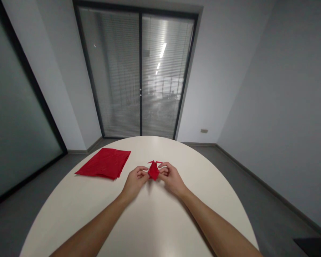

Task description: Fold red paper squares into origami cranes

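Observation:
A small folded red paper piece (pixel 153 171) is held just above the white round table (pixel 149 221), near its middle. My left hand (pixel 136 179) pinches its left side with curled fingers. My right hand (pixel 171 177) pinches its right side, fingers closed on the paper's upper edge. Thin points of the paper stick up between my thumbs. A stack of flat red paper sheets (pixel 105 162) lies on the table to the left of my hands, untouched.
Beyond the table's far edge stands a double glass door with blinds (pixel 140 75). A dark-framed glass wall (pixel 13 117) runs along the left. Grey floor surrounds the table, and a plain wall is on the right.

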Motion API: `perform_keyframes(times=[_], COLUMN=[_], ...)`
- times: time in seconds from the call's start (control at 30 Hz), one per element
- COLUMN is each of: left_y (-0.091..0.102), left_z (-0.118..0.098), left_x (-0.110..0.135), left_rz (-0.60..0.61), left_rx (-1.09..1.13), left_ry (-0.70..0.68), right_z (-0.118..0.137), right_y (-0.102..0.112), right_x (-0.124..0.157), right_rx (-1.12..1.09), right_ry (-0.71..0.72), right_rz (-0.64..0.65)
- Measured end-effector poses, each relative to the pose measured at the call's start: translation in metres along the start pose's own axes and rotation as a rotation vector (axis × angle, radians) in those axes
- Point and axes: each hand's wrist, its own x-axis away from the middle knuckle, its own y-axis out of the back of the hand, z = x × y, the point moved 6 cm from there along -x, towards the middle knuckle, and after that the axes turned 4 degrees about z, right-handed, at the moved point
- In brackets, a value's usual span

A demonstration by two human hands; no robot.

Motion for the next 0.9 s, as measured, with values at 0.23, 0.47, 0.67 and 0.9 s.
perform_keyframes(times=[0.23, 0.47, 0.67, 0.9], left_y=[-0.0008, 0.0010, 0.0037, 0.0005], left_z=[0.0025, 0.0018, -0.0014, -0.0022], left_x=[0.0004, 0.0006, 0.0006, 0.0023], left_rz=[0.007, -0.012, -0.055, 0.004], left_rx=[0.035, -0.028, -0.010, 0.026], left_ry=[-0.007, 0.026, 0.082, 0.044], right_z=[-0.0039, -0.0027, 0.0010, 0.0002], right_y=[0.0046, 0.0021, 0.0000, -0.0037], right_x=[0.0002, 0.0017, 0.0010, 0.0023], right_rx=[0.087, 0.034, 0.039, 0.017], right_ry=[-0.034, -0.090, -0.046, -0.055], right_rz=[-0.028, 0.006, -0.021, 0.009])
